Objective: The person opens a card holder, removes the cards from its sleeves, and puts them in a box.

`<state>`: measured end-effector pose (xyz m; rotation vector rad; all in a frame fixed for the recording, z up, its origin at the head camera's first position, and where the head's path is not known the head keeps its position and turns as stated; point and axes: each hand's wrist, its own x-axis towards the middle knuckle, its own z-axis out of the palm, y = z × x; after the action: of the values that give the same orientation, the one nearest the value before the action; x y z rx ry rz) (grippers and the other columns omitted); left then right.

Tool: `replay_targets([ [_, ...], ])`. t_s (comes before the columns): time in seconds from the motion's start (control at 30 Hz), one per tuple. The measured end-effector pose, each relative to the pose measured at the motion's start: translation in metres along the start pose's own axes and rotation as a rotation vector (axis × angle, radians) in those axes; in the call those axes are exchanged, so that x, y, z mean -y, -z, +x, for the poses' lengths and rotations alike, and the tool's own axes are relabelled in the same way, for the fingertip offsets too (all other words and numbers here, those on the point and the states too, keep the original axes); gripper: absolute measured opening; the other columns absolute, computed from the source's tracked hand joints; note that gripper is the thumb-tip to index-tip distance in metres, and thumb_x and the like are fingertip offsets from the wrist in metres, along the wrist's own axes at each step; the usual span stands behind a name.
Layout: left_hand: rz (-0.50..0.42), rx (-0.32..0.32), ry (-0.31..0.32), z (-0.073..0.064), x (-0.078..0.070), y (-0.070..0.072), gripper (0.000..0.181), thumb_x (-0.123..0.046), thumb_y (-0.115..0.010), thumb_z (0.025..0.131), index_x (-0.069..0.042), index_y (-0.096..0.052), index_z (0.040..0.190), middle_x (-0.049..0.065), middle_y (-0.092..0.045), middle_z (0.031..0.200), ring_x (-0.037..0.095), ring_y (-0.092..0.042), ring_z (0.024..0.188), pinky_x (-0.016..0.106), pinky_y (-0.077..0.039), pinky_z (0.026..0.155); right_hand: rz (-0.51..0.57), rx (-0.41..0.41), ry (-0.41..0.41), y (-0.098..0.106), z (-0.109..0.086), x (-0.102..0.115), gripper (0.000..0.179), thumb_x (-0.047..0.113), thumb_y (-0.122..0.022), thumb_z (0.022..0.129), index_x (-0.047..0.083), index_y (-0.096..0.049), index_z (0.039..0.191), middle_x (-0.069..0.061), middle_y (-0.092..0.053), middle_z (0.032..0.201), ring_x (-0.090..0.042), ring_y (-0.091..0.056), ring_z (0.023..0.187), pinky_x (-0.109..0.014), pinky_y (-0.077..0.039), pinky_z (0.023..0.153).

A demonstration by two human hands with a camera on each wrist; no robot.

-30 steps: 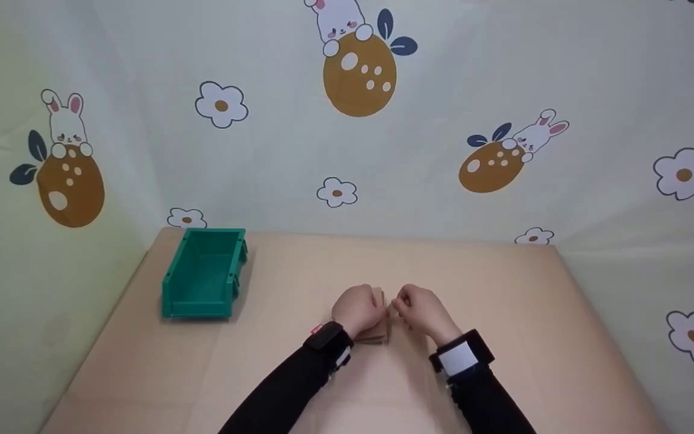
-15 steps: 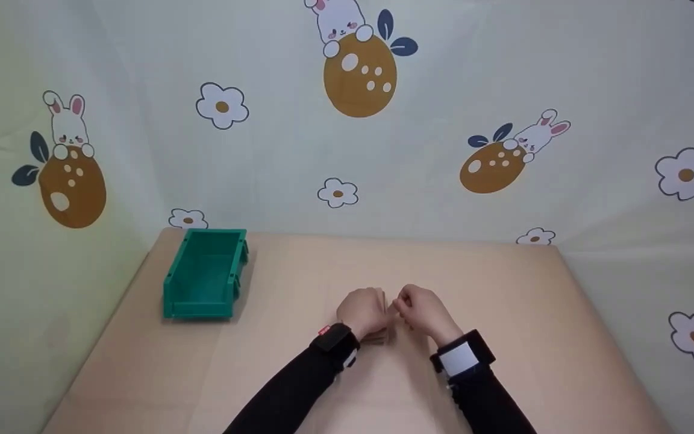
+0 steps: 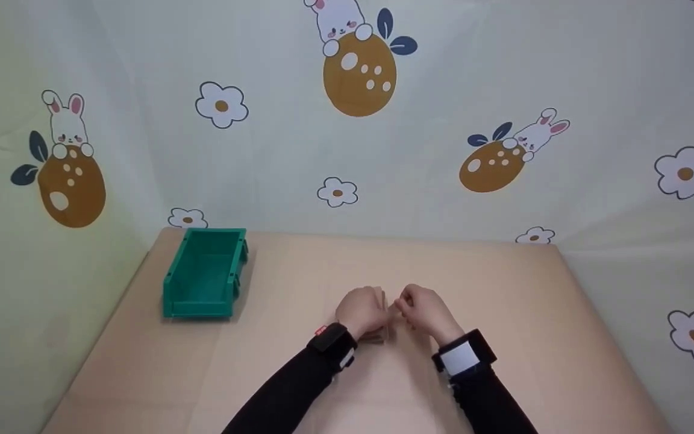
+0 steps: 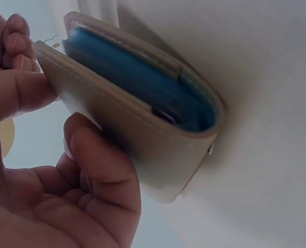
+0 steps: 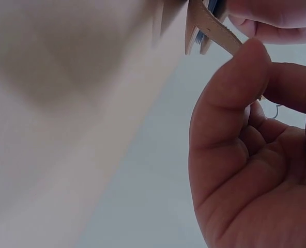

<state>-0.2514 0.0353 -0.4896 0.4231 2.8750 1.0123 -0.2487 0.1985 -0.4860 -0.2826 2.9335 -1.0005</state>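
A tan card wallet [image 4: 163, 155] with stitched edges stands on end over the table, its blue inner sleeves [image 4: 127, 70] showing between the covers. My left hand [image 3: 360, 310] holds it, with thumb and fingertip at the near cover in the left wrist view. From the wallet a narrow tan strap [image 5: 217, 31] reaches to my right hand [image 3: 425, 310], which pinches the strap's end between thumb and forefinger. In the head view the left hand hides most of the wallet [image 3: 374, 339].
A green open-front bin [image 3: 202, 277] stands at the table's back left. The tan-covered table [image 3: 473, 271] meets a patterned curtain [image 3: 262, 150] behind and at the sides. Black straps with devices sit on both wrists.
My left hand has shifted slightly right, toward the right hand, covering more of the wallet. The right hand keeps its pinch on the strap, almost unmoved.
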Motion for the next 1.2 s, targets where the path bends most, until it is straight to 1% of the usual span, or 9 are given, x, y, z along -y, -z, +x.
replay_targets([
  [0.07, -0.026, -0.013, 0.0, -0.002, 0.002, 0.003, 0.051, -0.03, -0.057, 0.097, -0.016, -0.035, 0.053, -0.006, -0.029, 0.05, 0.013, -0.032, 0.047, 0.026, -0.028, 0.053, -0.001, 0.002, -0.006, 0.0, 0.0, -0.001, 0.014, 0.01, -0.061, 0.096, 0.007, -0.057, 0.083, 0.0, -0.057, 0.069, -0.012, -0.053, 0.054, -0.029, -0.044, 0.05],
  [0.13, -0.061, -0.019, 0.016, -0.004, 0.003, 0.007, 0.047, -0.026, -0.058, 0.095, -0.016, -0.037, 0.054, -0.004, -0.034, 0.054, 0.014, -0.035, 0.049, 0.027, -0.031, 0.053, -0.003, 0.003, -0.011, 0.0, 0.001, -0.001, 0.014, 0.011, -0.062, 0.096, 0.007, -0.057, 0.083, 0.0, -0.057, 0.07, -0.012, -0.053, 0.054, -0.029, -0.045, 0.051],
  [0.33, -0.155, -0.006, 0.092, -0.01, 0.012, 0.025, 0.02, -0.019, -0.068, 0.081, -0.01, -0.053, 0.073, 0.001, -0.051, 0.072, 0.017, -0.049, 0.064, 0.03, -0.04, 0.061, -0.005, 0.015, -0.038, -0.001, 0.001, -0.003, 0.014, 0.014, -0.062, 0.096, 0.007, -0.058, 0.085, 0.0, -0.058, 0.07, -0.013, -0.054, 0.055, -0.03, -0.046, 0.051],
  [0.43, -0.19, -0.019, 0.124, -0.013, 0.018, 0.034, 0.018, -0.017, -0.068, 0.08, -0.008, -0.053, 0.078, 0.002, -0.053, 0.072, 0.018, -0.051, 0.066, 0.03, -0.042, 0.06, -0.017, 0.009, -0.035, -0.001, 0.001, -0.005, 0.013, 0.013, -0.062, 0.096, 0.007, -0.058, 0.085, 0.0, -0.057, 0.07, -0.013, -0.053, 0.055, -0.03, -0.046, 0.052],
  [0.57, -0.208, -0.053, 0.141, -0.019, 0.029, 0.045, 0.018, -0.015, -0.066, 0.081, -0.008, -0.05, 0.077, 0.001, -0.051, 0.07, 0.017, -0.051, 0.063, 0.028, -0.042, 0.055, -0.045, -0.012, -0.027, -0.002, 0.001, -0.007, 0.013, 0.013, -0.062, 0.095, 0.006, -0.058, 0.084, -0.001, -0.055, 0.069, -0.013, -0.051, 0.056, -0.031, -0.045, 0.053],
  [0.7, -0.196, -0.088, 0.147, -0.024, 0.043, 0.054, 0.018, -0.012, -0.064, 0.082, -0.009, -0.049, 0.074, 0.001, -0.049, 0.068, 0.016, -0.049, 0.061, 0.027, -0.04, 0.052, -0.048, -0.007, -0.041, -0.002, 0.002, -0.008, 0.013, 0.013, -0.062, 0.095, 0.006, -0.058, 0.084, -0.001, -0.055, 0.07, -0.014, -0.051, 0.057, -0.03, -0.045, 0.053],
  [0.83, -0.218, -0.093, 0.192, -0.028, 0.059, 0.059, 0.016, -0.009, -0.063, 0.08, -0.009, -0.048, 0.073, 0.001, -0.049, 0.068, 0.016, -0.049, 0.06, 0.027, -0.04, 0.051, -0.047, -0.001, -0.055, -0.003, 0.002, -0.009, 0.013, 0.014, -0.061, 0.095, 0.006, -0.059, 0.085, -0.002, -0.055, 0.07, -0.015, -0.051, 0.058, -0.031, -0.045, 0.053],
  [0.97, -0.262, -0.078, 0.247, -0.031, 0.069, 0.061, 0.016, -0.009, -0.064, 0.079, -0.008, -0.048, 0.075, 0.003, -0.05, 0.069, 0.017, -0.05, 0.059, 0.027, -0.041, 0.049, -0.039, 0.008, -0.076, -0.003, 0.002, -0.012, 0.013, 0.014, -0.061, 0.095, 0.006, -0.059, 0.085, -0.002, -0.055, 0.07, -0.015, -0.051, 0.058, -0.031, -0.045, 0.053],
  [1.2, -0.27, -0.072, 0.282, -0.035, 0.081, 0.06, 0.014, -0.004, -0.062, 0.077, -0.007, -0.049, 0.075, 0.004, -0.049, 0.071, 0.018, -0.05, 0.062, 0.027, -0.04, 0.051, -0.029, 0.025, -0.094, -0.005, 0.0, -0.019, 0.014, 0.015, -0.062, 0.094, 0.006, -0.059, 0.083, -0.002, -0.054, 0.069, -0.015, -0.05, 0.057, -0.03, -0.043, 0.053],
])
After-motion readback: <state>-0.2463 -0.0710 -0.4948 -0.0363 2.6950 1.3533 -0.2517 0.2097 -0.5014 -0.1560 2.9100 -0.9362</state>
